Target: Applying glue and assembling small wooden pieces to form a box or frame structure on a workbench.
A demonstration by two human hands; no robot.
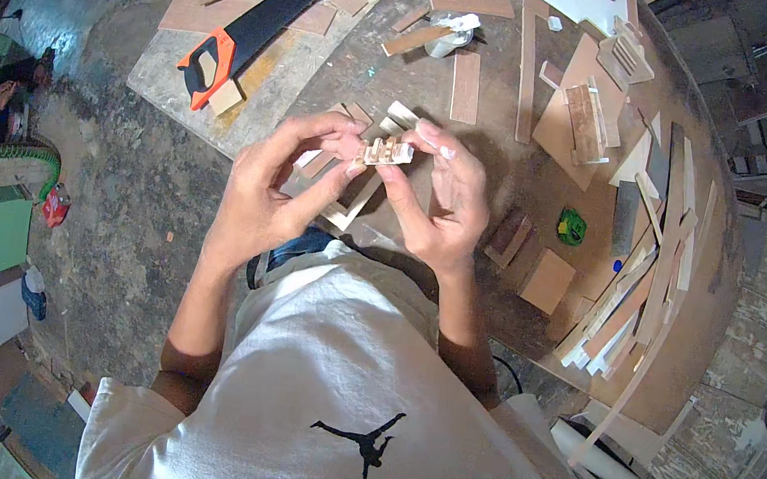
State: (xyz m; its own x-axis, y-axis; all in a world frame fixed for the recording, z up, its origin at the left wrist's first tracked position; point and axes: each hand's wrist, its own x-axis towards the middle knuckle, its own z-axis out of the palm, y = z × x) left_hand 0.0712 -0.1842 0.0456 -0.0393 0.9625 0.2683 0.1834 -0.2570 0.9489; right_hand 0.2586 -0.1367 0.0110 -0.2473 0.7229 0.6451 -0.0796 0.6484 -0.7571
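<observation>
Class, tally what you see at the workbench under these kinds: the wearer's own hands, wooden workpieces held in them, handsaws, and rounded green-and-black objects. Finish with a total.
Hands, the left hand and the right hand: 2
Held wooden workpiece: 1
Handsaw: 1
Rounded green-and-black object: 1
Total: 5

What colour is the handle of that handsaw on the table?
Orange and black; the handsaw handle shows in the head view.
</observation>
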